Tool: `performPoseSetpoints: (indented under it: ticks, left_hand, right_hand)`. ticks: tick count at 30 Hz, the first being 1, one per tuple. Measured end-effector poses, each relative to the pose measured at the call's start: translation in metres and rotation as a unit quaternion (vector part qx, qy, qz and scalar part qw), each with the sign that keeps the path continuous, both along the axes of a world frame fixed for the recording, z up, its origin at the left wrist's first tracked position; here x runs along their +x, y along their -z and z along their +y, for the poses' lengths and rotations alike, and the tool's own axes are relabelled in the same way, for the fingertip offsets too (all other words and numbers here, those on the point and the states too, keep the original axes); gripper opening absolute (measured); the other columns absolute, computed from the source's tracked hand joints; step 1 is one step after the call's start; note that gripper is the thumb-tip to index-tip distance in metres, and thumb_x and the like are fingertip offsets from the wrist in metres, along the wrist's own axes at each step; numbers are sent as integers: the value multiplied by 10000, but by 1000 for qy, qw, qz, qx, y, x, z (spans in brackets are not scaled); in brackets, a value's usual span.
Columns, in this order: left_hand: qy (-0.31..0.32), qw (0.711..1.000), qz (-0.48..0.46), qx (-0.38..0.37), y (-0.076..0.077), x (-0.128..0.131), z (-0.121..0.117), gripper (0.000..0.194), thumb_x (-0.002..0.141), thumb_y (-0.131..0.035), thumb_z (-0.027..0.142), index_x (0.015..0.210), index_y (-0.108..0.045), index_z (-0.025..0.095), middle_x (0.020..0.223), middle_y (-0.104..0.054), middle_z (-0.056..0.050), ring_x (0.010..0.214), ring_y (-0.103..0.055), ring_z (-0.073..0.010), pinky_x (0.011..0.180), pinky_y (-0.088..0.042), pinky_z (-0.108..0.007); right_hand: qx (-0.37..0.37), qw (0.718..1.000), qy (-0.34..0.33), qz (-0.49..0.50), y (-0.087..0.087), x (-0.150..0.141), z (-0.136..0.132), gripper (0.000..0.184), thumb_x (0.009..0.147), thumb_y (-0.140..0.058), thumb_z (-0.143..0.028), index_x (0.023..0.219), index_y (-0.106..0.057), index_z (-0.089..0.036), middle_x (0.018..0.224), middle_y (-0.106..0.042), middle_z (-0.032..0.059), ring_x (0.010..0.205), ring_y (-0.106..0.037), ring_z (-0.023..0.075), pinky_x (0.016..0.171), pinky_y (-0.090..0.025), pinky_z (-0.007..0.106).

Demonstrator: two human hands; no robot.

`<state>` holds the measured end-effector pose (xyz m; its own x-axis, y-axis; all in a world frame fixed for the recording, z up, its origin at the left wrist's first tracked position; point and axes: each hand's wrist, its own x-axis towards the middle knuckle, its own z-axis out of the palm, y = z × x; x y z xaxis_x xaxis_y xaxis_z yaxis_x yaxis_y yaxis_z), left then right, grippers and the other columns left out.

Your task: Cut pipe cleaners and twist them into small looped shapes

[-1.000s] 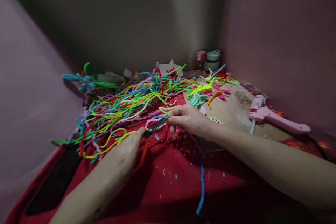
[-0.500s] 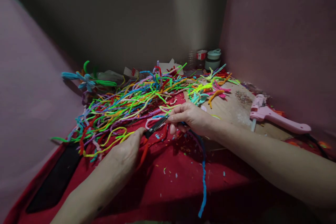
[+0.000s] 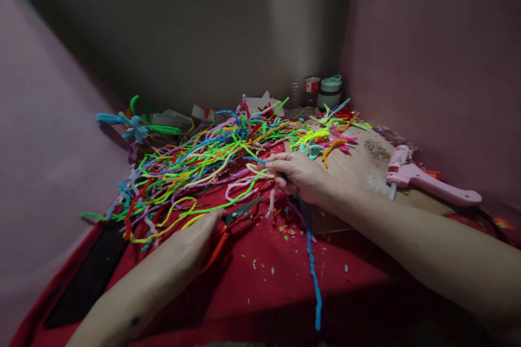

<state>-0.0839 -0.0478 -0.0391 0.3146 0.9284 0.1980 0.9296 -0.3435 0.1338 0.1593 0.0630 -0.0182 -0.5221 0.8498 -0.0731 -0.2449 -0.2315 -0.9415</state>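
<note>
No text, brand or number can be read here. Near the far edge of the tabletop, right of its middle, a container carries a red label with a small pale patch; its print, if it is print, is too small to read. Toward the far left corner, a whitish piece has a red mark on it, and this mark also is too small and dim to make out.

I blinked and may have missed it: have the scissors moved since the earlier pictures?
Yes: judged against the pink glue gun, the scissors have shifted slightly toward the person.
</note>
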Motion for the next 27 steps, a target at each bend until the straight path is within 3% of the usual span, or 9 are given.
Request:
performPoseSetpoints:
  ticks: [3,6,13,18,22,27]
  left_hand:
    - [27,997,28,-64,-7,-2,9,354,876,-373,214,1198,-517,203,1124,-655,-94,976,-633,-194,820,-500,-288]
    - [20,997,33,-66,-16,-1,18,314,884,-357,208,1160,-507,196,1080,-667,-90,935,-646,-177,782,-498,-268]
    - [-14,999,30,4,-34,10,12,209,835,-417,258,1000,-531,199,651,-648,11,529,-615,-133,474,-410,-204]
    - [-31,994,76,77,-29,17,6,244,848,-388,225,1049,-524,198,885,-692,-59,662,-656,-172,549,-460,-246]
    - [-30,993,95,66,-23,16,6,375,819,-373,136,1179,-479,151,1049,-649,-126,857,-652,-214,678,-512,-296]
    - [-23,989,126,71,-21,14,5,424,809,-364,83,1227,-430,117,1092,-618,-156,957,-627,-239,760,-520,-343]
  right_hand:
    - [-1,1000,-1,5,-2,1,0,85,749,-601,-211,690,-580,-153,354,-380,-88,286,-211,31,311,-115,200]
    - [8,999,-32,1,-5,1,-3,113,782,-545,-195,719,-616,-134,368,-386,-80,298,-217,29,316,-120,191]
    - [9,999,-45,-29,-8,-2,-8,210,787,-418,-93,689,-601,-127,389,-472,-53,281,-235,33,310,-154,190]
    - [28,998,-53,-30,-5,-4,-10,227,777,-431,-105,609,-582,-131,385,-508,-35,277,-290,41,310,-181,193]
    - [53,996,-54,-44,-3,-4,-11,259,754,-461,-125,498,-488,-158,385,-528,-24,275,-300,41,308,-192,196]
    - [65,994,-59,-66,-4,-5,-13,211,756,-454,-114,562,-527,-155,385,-540,-25,286,-308,42,321,-202,192]
